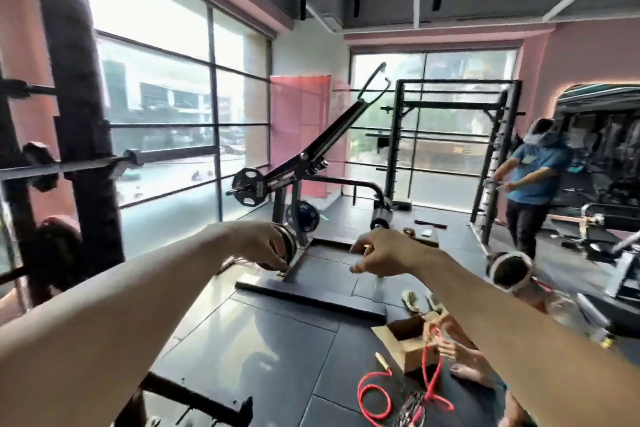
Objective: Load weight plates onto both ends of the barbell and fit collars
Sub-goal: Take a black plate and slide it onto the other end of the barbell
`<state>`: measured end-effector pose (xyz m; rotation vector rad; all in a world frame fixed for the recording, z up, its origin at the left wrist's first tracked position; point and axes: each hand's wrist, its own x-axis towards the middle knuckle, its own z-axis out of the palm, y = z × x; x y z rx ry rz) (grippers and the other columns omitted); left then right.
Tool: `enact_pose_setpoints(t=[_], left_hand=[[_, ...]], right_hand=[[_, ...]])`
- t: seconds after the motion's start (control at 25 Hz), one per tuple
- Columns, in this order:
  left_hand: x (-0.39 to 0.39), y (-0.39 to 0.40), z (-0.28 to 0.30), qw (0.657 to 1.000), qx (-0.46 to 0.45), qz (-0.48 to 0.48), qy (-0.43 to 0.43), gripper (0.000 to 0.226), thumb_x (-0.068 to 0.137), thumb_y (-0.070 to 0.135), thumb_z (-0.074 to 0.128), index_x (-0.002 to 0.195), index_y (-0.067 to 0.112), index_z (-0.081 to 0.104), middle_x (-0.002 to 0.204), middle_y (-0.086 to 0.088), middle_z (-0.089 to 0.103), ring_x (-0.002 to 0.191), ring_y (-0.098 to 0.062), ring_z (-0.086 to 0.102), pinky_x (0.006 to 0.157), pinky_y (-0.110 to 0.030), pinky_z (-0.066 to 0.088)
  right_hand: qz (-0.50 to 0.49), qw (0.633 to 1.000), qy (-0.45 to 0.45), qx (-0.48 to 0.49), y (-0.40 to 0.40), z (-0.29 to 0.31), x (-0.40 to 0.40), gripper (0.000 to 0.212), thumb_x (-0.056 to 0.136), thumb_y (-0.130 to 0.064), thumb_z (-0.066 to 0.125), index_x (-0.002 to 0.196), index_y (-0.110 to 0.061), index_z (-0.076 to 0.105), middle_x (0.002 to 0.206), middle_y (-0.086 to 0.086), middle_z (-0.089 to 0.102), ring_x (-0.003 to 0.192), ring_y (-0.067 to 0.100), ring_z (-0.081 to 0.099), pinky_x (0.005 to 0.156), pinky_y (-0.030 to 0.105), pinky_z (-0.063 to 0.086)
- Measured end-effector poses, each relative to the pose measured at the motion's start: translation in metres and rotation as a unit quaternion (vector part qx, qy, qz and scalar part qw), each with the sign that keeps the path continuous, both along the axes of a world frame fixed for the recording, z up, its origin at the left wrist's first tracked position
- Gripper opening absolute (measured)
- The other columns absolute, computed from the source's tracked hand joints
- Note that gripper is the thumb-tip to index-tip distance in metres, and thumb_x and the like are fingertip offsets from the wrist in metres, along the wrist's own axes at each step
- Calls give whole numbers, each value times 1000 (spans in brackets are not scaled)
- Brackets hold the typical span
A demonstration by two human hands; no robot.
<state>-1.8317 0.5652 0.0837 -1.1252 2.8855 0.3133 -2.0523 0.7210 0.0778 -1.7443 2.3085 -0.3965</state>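
head: left hand point(258, 246) around collar point(285, 246)

An open cardboard box point(405, 340) is seen on the dark floor point(263, 329), with a red cord point(377, 392) coiled just beside it. A black power rack point(453, 149) is set before the far window point(433, 121), and a person in a blue shirt point(533, 177) is seen at its right.

Head-worn wide view, facing forward and slightly down.
It looks over both outstretched forearms, near the lens, toward the gym floor point(263, 333) and windows point(156, 87); edges seem blurred.
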Motion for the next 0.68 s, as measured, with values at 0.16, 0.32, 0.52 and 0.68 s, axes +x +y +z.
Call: enact_pose_setpoints(t=[0.16, 0.32, 0.52, 0.68], left_hand=[[-37, -102, -10, 999, 0, 50, -9, 39, 84, 47, 76, 118, 28, 70, 105, 3, 61, 106, -22, 63, 93, -48, 57], [-88, -215, 1, 998, 9, 68, 5, 39, 84, 45, 77, 118, 26, 70, 101, 2, 57, 92, -17, 57, 91, -52, 58], [-156, -321, 10, 997, 16, 77, 3, 37, 86, 46, 74, 118, 28, 69, 104, 6, 60, 98, -16, 62, 94, -47, 57], [-216, -412, 9, 995, 11, 98, 7, 39, 87, 45, 74, 120, 26, 69, 109, 2, 69, 102, -20, 66, 98, -42, 55]], right_hand=[[43, 999, 10, -4, -106, -5, -44, 44, 85, -37, 75, 126, -23, 66, 124, 0, 67, 112, 19, 62, 92, 24, 46], [48, 999, 19, -16, -221, 8, -100, 44, 85, -37, 74, 126, -24, 66, 125, 1, 68, 108, 18, 62, 88, 22, 45], [58, 998, 20, -27, -338, 12, -171, 45, 82, -42, 74, 125, -29, 66, 121, -3, 66, 100, 14, 58, 83, 23, 43], [79, 996, 26, -33, -442, 7, -235, 45, 83, -40, 74, 125, -27, 67, 113, -5, 67, 92, 12, 57, 73, 20, 42]])
